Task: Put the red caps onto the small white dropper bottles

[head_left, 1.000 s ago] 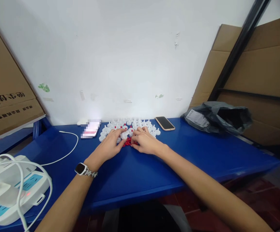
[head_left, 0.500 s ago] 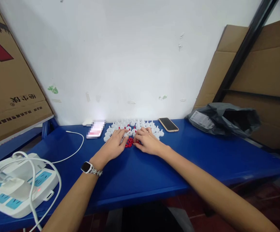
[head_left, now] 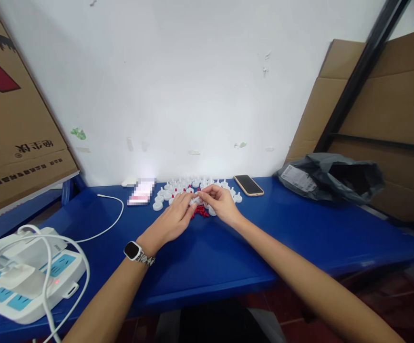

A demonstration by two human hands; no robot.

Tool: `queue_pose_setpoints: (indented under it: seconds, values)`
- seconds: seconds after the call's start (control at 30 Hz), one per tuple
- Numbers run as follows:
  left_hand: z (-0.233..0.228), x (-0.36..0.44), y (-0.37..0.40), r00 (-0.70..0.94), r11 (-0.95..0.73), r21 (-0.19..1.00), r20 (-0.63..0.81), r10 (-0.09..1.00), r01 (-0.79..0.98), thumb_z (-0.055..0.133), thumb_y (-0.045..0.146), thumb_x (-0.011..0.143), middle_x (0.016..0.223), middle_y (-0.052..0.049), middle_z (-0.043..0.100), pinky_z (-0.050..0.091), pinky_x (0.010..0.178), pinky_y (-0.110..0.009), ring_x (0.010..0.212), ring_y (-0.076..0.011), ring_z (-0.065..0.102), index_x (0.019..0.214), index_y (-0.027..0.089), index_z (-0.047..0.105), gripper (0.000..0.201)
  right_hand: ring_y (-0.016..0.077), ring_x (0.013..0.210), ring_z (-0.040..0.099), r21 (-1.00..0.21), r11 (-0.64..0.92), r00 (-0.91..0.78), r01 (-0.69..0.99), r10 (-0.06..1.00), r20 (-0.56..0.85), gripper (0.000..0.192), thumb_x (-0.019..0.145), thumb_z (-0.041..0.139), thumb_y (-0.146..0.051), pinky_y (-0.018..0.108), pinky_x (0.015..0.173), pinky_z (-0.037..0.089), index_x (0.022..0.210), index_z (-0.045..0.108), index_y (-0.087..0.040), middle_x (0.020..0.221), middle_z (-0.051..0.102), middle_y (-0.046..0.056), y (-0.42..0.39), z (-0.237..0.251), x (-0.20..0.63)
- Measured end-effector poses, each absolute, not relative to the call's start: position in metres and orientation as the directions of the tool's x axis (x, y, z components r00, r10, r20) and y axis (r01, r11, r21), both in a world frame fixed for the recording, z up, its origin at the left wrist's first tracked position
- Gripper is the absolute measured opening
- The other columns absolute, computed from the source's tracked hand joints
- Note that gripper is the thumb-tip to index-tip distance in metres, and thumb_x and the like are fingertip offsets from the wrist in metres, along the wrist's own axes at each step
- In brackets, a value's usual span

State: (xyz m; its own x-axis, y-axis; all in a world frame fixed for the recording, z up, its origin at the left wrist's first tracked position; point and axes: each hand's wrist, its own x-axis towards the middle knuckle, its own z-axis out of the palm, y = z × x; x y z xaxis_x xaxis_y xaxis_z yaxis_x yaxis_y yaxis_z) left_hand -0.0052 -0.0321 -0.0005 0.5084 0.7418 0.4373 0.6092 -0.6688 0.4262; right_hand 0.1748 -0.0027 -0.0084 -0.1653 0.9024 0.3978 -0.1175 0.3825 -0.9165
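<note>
Glossy blue table (head_left: 207,257), white caps (head_left: 178,188) seemingly plastic, matt cardboard box (head_left: 10,119)

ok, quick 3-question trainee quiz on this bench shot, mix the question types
1. True or false: the left hand wears a watch on its wrist.
2. Multiple choice: the loose red pieces lie A) inside the grey bag, B) on the blue table between the two hands, C) on the power strip.
3. Short answer: what lies flat on the table just beyond the right hand, between the white caps and the grey bag?

Key
1. True.
2. B.
3. A phone, screen dark.
</note>
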Motion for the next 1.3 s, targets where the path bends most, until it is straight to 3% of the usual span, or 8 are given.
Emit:
queue_pose_setpoints:
  seconds: [0.23, 0.33, 0.43, 0.53, 0.83, 0.93, 1.1, 1.3]
  values:
    - [-0.001, 0.002, -0.037, 0.499, -0.689, 0.412, 0.482, 0.72, 0.596, 0.027, 0.038, 0.104, 0.124, -0.01, 0.055, 0.042, 0.106, -0.045, 0.121, -0.0226, 0.05, 0.136, 0.022, 0.038, 0.038, 0.0103, 0.052, 0.047, -0.926, 0.351, -0.162, -0.138, 0.914, 0.371, 0.04, 0.073, 0.073, -0.055, 0.024, 0.053, 0.037, 0.075, 0.054, -0.02, 0.061, 0.059, -0.002, -0.007, -0.004, 0.174]
    - [-0.002, 0.005, -0.038, 0.487, -0.705, 0.378, 0.526, 0.697, 0.6, 0.027, 0.036, 0.104, 0.127, -0.011, 0.053, 0.041, 0.108, -0.045, 0.122, -0.023, 0.05, 0.138, 0.022, 0.035, 0.038, 0.0109, 0.051, 0.043, -0.881, 0.465, -0.154, 0.085, 0.88, 0.449, 0.041, 0.086, 0.057, -0.058, 0.025, 0.052, 0.033, 0.069, 0.047, -0.021, 0.057, 0.05, -0.004, -0.012, -0.004, 0.174]
    - [-0.002, 0.006, -0.039, 0.493, -0.716, 0.334, 0.546, 0.677, 0.614, 0.027, 0.035, 0.104, 0.128, -0.012, 0.052, 0.041, 0.107, -0.047, 0.122, -0.024, 0.05, 0.139, 0.022, 0.034, 0.038, 0.0129, 0.054, 0.045, -0.715, 0.589, -0.225, 0.376, 0.807, 0.546, 0.038, 0.098, 0.038, -0.049, 0.026, 0.056, 0.033, 0.072, 0.045, -0.022, 0.057, 0.044, -0.005, -0.018, -0.002, 0.175]
    - [-0.003, 0.006, -0.039, 0.498, -0.713, 0.298, 0.549, 0.672, 0.634, 0.025, 0.035, 0.103, 0.129, -0.013, 0.052, 0.043, 0.105, -0.048, 0.121, -0.0254, 0.051, 0.139, 0.021, 0.033, 0.039, 0.0142, 0.054, 0.047, -0.602, 0.61, -0.285, 0.515, 0.784, 0.551, 0.033, 0.102, 0.031, -0.041, 0.026, 0.058, 0.032, 0.078, 0.045, -0.023, 0.058, 0.045, -0.004, -0.022, 0.0, 0.176]
    - [-0.005, 0.002, -0.034, 0.502, -0.699, 0.304, 0.52, 0.691, 0.647, 0.029, 0.039, 0.103, 0.15, -0.013, 0.039, 0.031, 0.116, -0.049, 0.139, -0.0267, 0.037, 0.151, 0.021, 0.019, 0.052, 0.0126, 0.056, 0.045, -0.668, 0.585, -0.277, 0.459, 0.809, 0.518, 0.036, 0.1, 0.034, -0.043, 0.025, 0.058, 0.034, 0.072, 0.043, -0.022, 0.059, 0.044, -0.005, -0.015, 0.003, 0.175]
    - [-0.003, -0.005, -0.029, 0.444, -0.668, 0.347, 0.537, 0.717, 0.658, 0.039, 0.044, 0.1, 0.143, -0.014, 0.045, 0.037, 0.111, -0.048, 0.133, -0.0274, 0.044, 0.153, 0.023, 0.012, 0.063, 0.0119, 0.058, 0.047, -0.717, 0.573, -0.263, 0.398, 0.82, 0.509, 0.035, 0.096, 0.042, -0.044, 0.024, 0.058, 0.036, 0.071, 0.05, -0.02, 0.061, 0.049, -0.004, 0.0, 0.011, 0.18]
    - [-0.001, -0.02, -0.019, 0.365, -0.617, 0.371, 0.558, 0.745, 0.694, 0.043, 0.043, 0.098, 0.118, -0.01, 0.058, 0.044, 0.103, -0.046, 0.114, -0.0256, 0.054, 0.14, 0.02, 0.039, 0.047, 0.0135, 0.07, 0.059, -0.645, 0.571, -0.186, 0.508, 0.804, 0.565, 0.02, 0.09, 0.052, -0.03, 0.024, 0.066, 0.043, 0.088, 0.067, -0.016, 0.077, 0.067, 0.002, 0.049, 0.026, 0.189]
    - [-0.004, -0.024, -0.015, 0.387, -0.607, 0.389, 0.509, 0.769, 0.693, 0.044, 0.039, 0.097, 0.113, -0.008, 0.06, 0.044, 0.099, -0.045, 0.111, -0.025, 0.054, 0.124, 0.02, 0.052, 0.033, 0.0141, 0.076, 0.065, -0.424, 0.482, -0.345, 0.766, 0.866, 0.361, 0.022, 0.086, 0.052, -0.017, 0.021, 0.068, 0.045, 0.094, 0.072, -0.013, 0.086, 0.074, 0.006, 0.106, 0.02, 0.18]
